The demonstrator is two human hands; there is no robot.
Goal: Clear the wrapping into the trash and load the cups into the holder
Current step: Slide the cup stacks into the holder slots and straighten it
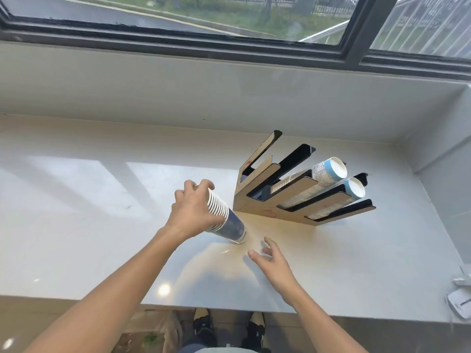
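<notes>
My left hand [195, 210] grips the top of a stack of nested paper cups [225, 217], dark blue with white rims, whose base rests on the white counter. The stack leans toward me. My right hand [274, 263] hovers open just right of the stack's base, fingers spread, holding nothing. Behind and to the right stands the slanted wooden cup holder [295, 197] with black channels. Two of its right-hand channels hold rows of white-and-blue cups [328, 171], and a third row shows in the rightmost channel. The left channels look empty. No wrapping is visible.
The white counter [89, 225] runs under a window with a dark frame [229, 52]. White folded papers or cards [461, 299] lie at the counter's right edge. Below the front edge are my shoes and the floor.
</notes>
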